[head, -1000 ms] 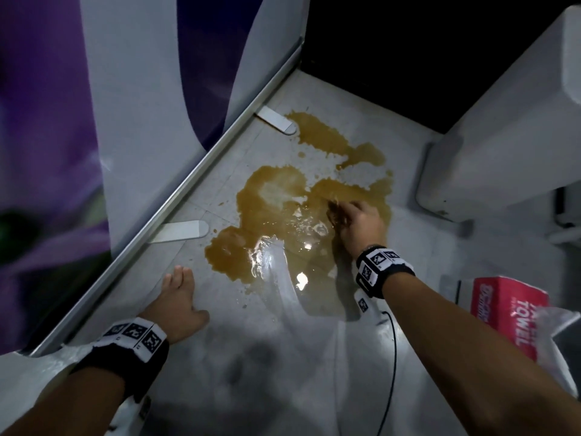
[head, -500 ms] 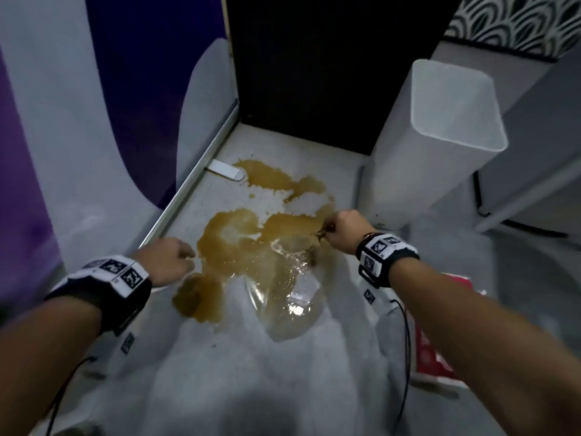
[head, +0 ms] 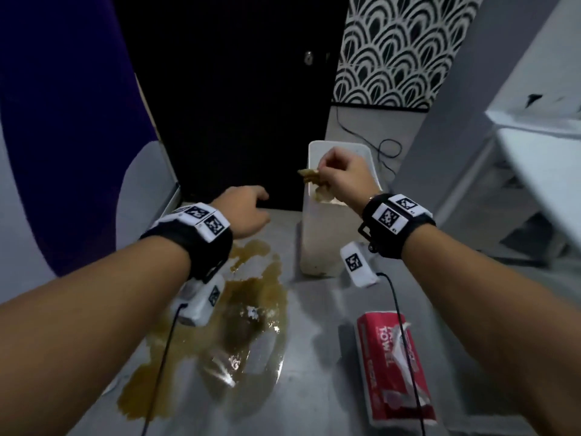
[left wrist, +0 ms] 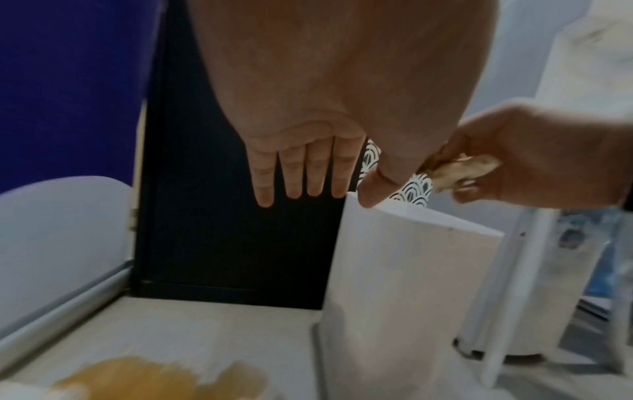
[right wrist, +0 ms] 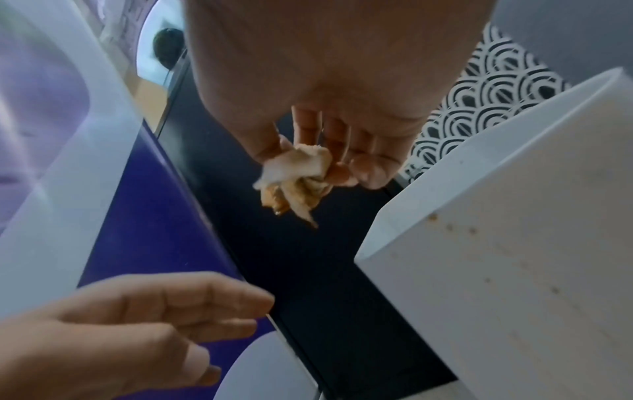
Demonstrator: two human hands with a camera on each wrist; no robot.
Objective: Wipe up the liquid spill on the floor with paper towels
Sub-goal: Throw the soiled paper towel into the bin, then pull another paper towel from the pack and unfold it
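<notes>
A brown liquid spill (head: 251, 297) spreads over the grey floor, with glossy wet patches near me. My right hand (head: 338, 174) pinches a soaked, brown-stained paper towel wad (head: 312, 177) above the top of a tall white bin (head: 317, 240). The right wrist view shows the wad (right wrist: 294, 184) dangling from thumb and fingertips beside the bin's rim (right wrist: 496, 130). My left hand (head: 248, 212) hovers over the far edge of the spill, holding nothing. In the left wrist view its fingers (left wrist: 294, 173) point straight out.
A red paper towel pack (head: 393, 366) lies on the floor at the right, a sheet sticking out. A black door (head: 239, 105) closes the far end. A purple and white panel (head: 63, 136) runs along the left. White furniture (head: 540, 158) stands at the right.
My right hand lifted the soaked wad off the spill up to the bin's top. My left hand left the floor and rose into the air. My view tilted upward.
</notes>
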